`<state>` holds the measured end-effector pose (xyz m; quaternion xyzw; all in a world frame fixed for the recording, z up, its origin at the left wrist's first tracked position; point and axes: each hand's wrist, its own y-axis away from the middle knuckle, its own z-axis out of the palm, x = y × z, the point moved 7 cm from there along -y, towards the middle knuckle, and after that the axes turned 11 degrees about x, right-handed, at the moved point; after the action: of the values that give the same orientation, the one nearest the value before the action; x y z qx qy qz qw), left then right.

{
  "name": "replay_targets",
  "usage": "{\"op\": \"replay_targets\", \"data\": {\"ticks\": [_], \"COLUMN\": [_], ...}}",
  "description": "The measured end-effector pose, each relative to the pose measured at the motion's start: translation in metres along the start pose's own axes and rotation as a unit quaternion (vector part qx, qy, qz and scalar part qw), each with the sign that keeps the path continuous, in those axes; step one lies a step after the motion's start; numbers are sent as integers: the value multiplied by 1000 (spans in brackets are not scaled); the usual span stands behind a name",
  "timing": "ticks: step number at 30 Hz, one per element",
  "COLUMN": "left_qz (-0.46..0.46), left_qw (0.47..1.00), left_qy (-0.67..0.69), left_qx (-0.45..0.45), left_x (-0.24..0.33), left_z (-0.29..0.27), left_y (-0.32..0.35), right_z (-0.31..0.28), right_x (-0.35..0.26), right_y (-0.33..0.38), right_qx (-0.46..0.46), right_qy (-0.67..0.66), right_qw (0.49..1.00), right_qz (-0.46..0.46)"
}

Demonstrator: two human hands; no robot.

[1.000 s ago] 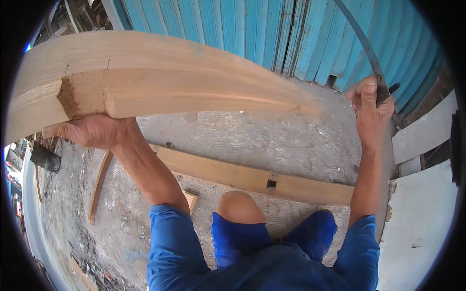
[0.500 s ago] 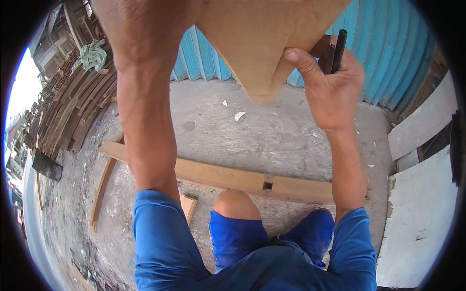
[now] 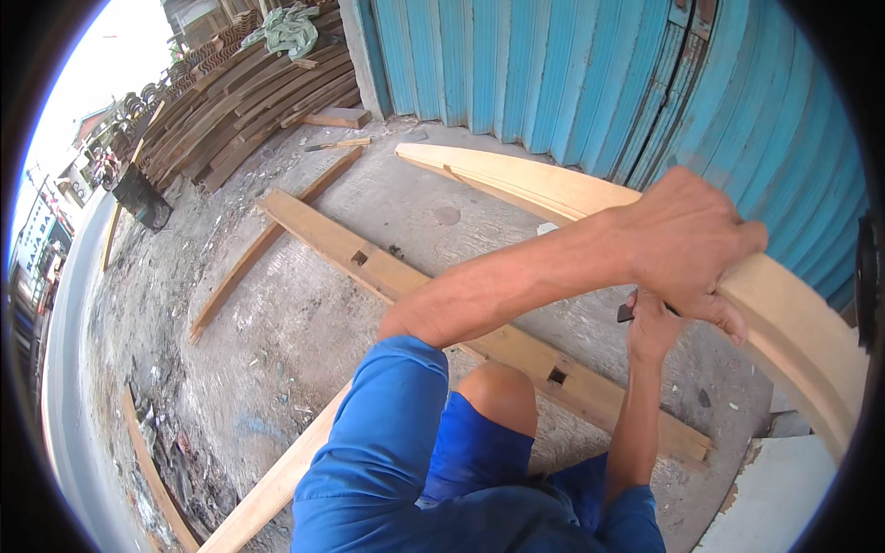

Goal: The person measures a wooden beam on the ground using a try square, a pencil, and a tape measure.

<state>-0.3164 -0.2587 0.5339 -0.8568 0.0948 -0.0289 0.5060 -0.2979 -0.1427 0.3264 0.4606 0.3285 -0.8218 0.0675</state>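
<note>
A long pale wooden board (image 3: 544,189) slants across the upper right, its far end narrow near the blue metal wall. My left hand (image 3: 696,244) reaches over to the right and is closed around the board's edge, thumb on the near side. Just below it my right hand (image 3: 654,327) is closed on a small dark tool (image 3: 626,313). Only the tool's blunt end shows clearly; the rest is hidden in the fingers, so its kind cannot be told. Whether my right hand also touches the board is hard to see.
On the concrete lies a thick beam (image 3: 502,346) with square holes, crossing a thinner strip (image 3: 267,258). A corrugated blue wall (image 3: 516,74) stands behind. Stacked timber (image 3: 267,101) and a black bucket (image 3: 141,198) are at the far left. Another plank (image 3: 286,475) lies beside my left arm.
The view has turned. The board, earlier with its end pointing toward me, now stretches across to the right. My left hand has moved rightward above my right hand, which has gone lower.
</note>
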Motion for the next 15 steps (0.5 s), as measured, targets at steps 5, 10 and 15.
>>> {"op": "replay_targets", "data": {"ticks": [5,10,15], "left_qz": [-20,-63,-100], "left_qw": [990,970,950], "left_qy": [49,24,15], "left_qx": [-134,-232,-296], "left_x": [-10,-39,-60], "left_z": [62,92,102], "left_y": [56,120,185], "right_z": [-12,18,32], "right_x": [88,150,201], "right_y": [62,122,168], "right_qx": [-2,15,-40], "right_qy": [-109,-181,-135], "right_qw": [990,944,937], "right_qz": [94,275,320]}}
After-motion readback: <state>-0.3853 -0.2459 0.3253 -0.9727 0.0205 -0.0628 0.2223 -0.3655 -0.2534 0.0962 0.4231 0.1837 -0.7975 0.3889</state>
